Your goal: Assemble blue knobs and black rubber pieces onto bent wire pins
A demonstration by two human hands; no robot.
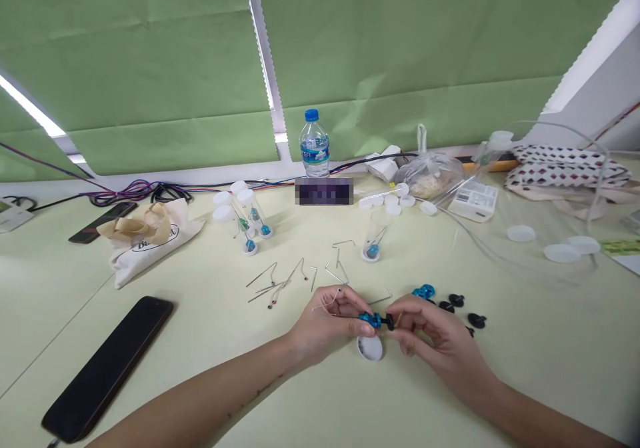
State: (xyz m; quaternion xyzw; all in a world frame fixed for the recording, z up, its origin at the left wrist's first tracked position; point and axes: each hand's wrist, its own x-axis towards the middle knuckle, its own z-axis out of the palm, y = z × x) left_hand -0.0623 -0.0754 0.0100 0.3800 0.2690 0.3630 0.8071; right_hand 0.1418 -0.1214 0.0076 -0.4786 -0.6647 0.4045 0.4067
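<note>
My left hand is closed on a small blue metal fitting, pinched between thumb and fingers. A thin bent wire with a small dark-centred end shows by that hand. At the fitting's right end is a black disc-shaped piece. The fingers of my right hand are closed at that black piece, their tips partly hidden. Below the hands sits a round white cap with tiny dark bits in it. Beside my right hand lie blue metal parts and several black stemmed discs.
Bent wires and hex keys lie beyond my hands. Clear tubes with blue parts stand behind, one on the right. A phone-like black slab, a cloth pouch, a water bottle and white caps are around.
</note>
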